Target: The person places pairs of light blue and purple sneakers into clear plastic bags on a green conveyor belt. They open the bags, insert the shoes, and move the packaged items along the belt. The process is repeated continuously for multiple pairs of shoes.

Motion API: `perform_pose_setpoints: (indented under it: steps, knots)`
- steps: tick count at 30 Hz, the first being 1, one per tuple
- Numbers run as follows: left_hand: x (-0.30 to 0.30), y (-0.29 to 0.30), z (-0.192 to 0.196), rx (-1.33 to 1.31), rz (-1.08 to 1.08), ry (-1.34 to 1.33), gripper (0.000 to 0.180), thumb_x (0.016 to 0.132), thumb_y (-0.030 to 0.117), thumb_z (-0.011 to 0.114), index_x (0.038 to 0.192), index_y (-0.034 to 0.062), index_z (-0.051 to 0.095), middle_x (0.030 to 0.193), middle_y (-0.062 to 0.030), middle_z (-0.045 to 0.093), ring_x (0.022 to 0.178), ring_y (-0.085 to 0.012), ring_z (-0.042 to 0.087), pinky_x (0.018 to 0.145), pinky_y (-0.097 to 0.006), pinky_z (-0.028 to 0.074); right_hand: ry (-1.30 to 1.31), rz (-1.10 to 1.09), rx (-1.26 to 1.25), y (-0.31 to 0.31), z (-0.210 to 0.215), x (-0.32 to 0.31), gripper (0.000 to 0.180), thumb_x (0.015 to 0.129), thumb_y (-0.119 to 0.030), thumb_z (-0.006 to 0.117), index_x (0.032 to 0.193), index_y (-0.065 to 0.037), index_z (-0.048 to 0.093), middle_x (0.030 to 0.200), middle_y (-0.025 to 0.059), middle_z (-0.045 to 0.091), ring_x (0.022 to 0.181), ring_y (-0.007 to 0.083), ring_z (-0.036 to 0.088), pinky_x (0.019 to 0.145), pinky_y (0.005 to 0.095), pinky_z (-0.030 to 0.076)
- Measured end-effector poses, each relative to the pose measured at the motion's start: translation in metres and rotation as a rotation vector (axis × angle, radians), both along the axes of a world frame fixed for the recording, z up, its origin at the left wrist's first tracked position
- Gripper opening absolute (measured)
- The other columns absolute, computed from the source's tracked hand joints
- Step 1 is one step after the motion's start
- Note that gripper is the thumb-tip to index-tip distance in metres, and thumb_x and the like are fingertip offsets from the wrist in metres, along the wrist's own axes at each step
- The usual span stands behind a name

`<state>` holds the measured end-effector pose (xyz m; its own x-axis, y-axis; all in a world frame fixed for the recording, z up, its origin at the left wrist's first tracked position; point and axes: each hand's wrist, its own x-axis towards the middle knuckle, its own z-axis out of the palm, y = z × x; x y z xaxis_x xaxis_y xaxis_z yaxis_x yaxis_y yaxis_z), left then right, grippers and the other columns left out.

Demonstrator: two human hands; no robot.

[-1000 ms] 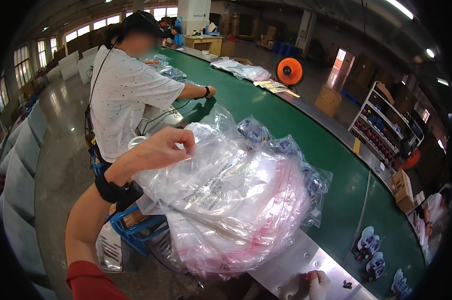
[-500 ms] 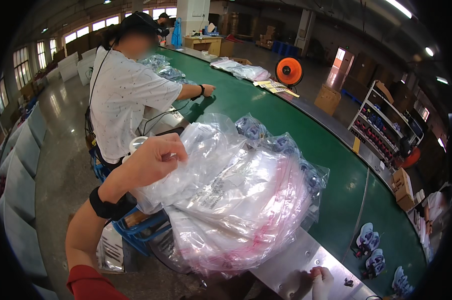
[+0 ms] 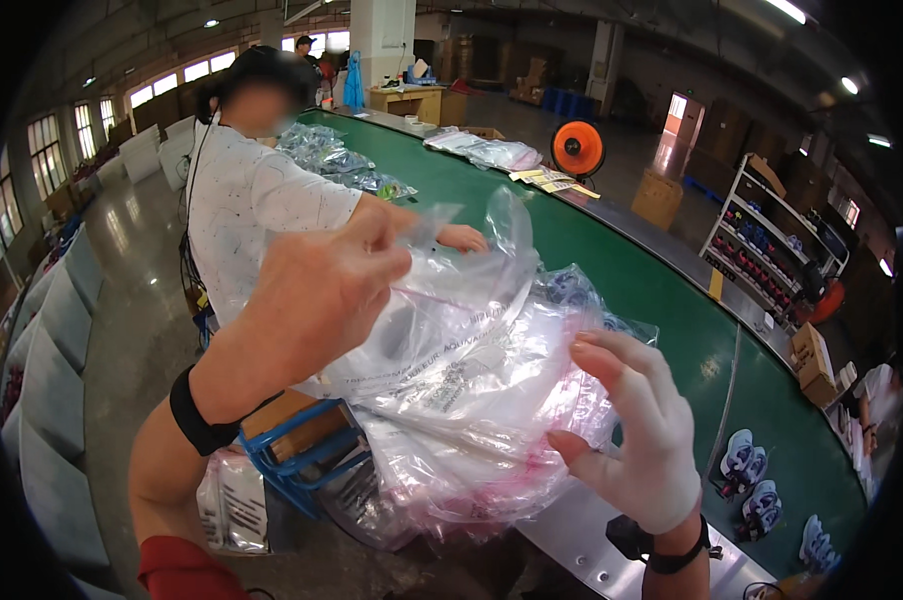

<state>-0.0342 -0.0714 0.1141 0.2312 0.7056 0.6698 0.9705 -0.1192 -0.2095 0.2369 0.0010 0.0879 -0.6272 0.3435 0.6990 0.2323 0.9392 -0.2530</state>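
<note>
Bags (image 3: pixel 452 455) lie heaped at the near edge of the belt (image 3: pixel 672 300); the left hand (image 3: pixel 317 300) pinches the top bag (image 3: pixel 442 325) between thumb and fingers; the right hand (image 3: pixel 647 430) has fingers spread, contact unclear; shoes (image 3: pixel 744 460) sit on the belt; a fan (image 3: pixel 578 148) stands beyond it.

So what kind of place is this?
Probably a factory or packing workshop. You can see a long green work surface, maybe a conveyor belt, a big pile of clear plastic bags and a white rack lined with goods.
</note>
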Motion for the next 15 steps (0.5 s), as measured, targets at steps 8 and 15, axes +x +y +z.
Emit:
perform_pose_setpoints:
  steps: [8, 15]
  knots:
    - [-0.05, 0.047, 0.044, 0.309, 0.291, 0.278, 0.009, 0.071, 0.002, 0.061, 0.079, 0.0054, 0.058, 0.086, -0.0069, 0.054, 0.066, -0.0274, 0.06, 0.055, -0.038, 0.046, -0.049, -0.234, -0.093, 0.024, -0.007, 0.024, 0.048, 0.062, 0.001, 0.071, 0.108, -0.002, 0.058, 0.11, 0.0144, 0.059, 0.098, 0.0316, 0.059, 0.083, 0.0354, 0.049]
    - [0.003, 0.09, -0.01, -0.015, -0.012, 0.196, 0.004, 0.073, 0.006, 0.059, 0.076, 0.0068, 0.058, 0.077, -0.0089, 0.05, 0.058, -0.0224, 0.059, 0.048, -0.035, 0.048, -0.185, -0.324, -0.113, 0.046, -0.005, 0.038, 0.044, 0.066, 0.0, 0.068, 0.109, -0.001, 0.057, 0.11, 0.0164, 0.058, 0.099, 0.0328, 0.059, 0.083, 0.0362, 0.048]
